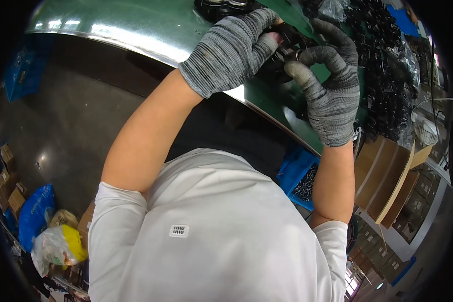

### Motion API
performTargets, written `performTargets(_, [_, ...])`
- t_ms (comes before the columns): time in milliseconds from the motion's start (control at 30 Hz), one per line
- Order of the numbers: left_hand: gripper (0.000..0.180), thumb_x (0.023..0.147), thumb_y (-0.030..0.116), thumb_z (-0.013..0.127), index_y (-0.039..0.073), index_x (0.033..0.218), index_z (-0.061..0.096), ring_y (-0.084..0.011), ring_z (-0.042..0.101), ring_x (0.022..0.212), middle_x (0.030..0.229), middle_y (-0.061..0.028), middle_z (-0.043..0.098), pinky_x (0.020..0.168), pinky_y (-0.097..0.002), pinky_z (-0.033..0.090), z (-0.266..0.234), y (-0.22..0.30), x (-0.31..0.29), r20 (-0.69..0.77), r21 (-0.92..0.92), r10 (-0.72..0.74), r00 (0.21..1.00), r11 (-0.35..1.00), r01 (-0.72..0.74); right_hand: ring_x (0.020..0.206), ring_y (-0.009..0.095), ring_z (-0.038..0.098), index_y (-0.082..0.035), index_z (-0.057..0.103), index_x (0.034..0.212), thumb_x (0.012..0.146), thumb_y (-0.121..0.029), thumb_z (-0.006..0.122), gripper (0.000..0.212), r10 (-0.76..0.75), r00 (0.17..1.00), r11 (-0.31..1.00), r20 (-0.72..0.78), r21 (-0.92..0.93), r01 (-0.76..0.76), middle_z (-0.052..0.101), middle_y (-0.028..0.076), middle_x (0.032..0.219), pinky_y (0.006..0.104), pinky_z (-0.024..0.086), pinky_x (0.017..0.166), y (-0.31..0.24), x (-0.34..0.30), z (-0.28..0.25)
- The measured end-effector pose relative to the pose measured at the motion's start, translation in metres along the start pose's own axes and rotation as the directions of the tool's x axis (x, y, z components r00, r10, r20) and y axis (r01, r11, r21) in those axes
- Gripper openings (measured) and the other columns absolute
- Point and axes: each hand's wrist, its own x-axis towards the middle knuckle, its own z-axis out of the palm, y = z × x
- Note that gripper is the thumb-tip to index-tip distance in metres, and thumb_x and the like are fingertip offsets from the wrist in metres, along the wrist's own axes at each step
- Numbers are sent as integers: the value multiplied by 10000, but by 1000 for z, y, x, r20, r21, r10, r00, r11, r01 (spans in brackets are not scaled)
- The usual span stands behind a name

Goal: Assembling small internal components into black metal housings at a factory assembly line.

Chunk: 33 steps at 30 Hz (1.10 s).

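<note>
Nearest to you is your pale shirt [226,261], with a small badge on its front; your bare forearms reach up and away from its short sleeves. Beyond, your hands wear grey striped knit gloves and meet over the worktop [146,25], a green surface with a bright, reflective front edge. Your left hand [231,53] is closed on a dark part [291,36], the thumb laid along it with its tip bare. Your right hand [332,80] faces it from the other side, fingers curled, thumb and forefinger drawn narrowly together at the part; whether they grip it, you cannot tell from this view. The part lies between your two hands, above the worktop, its detail largely hidden by your fingers. Just past your left hand, a glossy black piece [225,7] rests at the upper border. To the right of your right hand, a heap of black pieces [382,65] spreads along the worktop, with clear plastic among it. Below the worktop's edge stands a blue bin [288,173] containing small dark items; right of it is an open carton [385,176]. Farther off, a pale fan [427,132] appears at right, and a blue sack [36,214] at left.
</note>
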Motion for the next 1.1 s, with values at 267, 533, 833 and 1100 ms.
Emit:
performTargets(267, [268, 981, 227, 643, 6, 1132, 641, -390, 695, 845, 937, -217, 703, 758, -457, 563, 13, -29, -2, -19, -80, 74, 997, 994, -75, 1316, 294, 545, -75, 771, 980, 885, -179, 766, 142, 41, 997, 999, 61, -29, -39, 579, 162, 1409, 428, 435, 1118, -1, 1, 7])
performTargets(533, [305, 978, 284, 667, 12, 1117, 658, -364, 706, 873, 944, -209, 710, 775, -435, 574, 16, -31, 0, -28, -37, 56, 998, 998, -57, 1224, 307, 574, -54, 754, 968, 818, -189, 822, 214, 92, 995, 996, 37, -12, -92, 602, 148, 1350, 421, 482, 1051, -8, 0, 14])
performTargets(833, [324, 982, 291, 662, -6, 1109, 673, -358, 706, 884, 950, -210, 714, 809, -423, 569, 12, -29, -1, -52, -52, 14, 999, 999, -17, 1196, 309, 566, -85, 734, 1054, 753, -231, 880, 365, -129, 991, 958, 21, -255, 130, 620, 129, 1301, 422, 488, 1014, -12, -11, 11])
performTargets(1100, [269, 985, 193, 631, -46, 1108, 635, -430, 664, 877, 943, -238, 680, 760, -465, 529, -7, -5, 5, 27, -55, 10, 1000, 998, -9, 1176, 250, 611, -92, 747, 1061, 800, -145, 849, 285, -41, 999, 977, -26, -210, 35, 674, 98, 1215, 388, 492, 1025, -17, -5, 8])
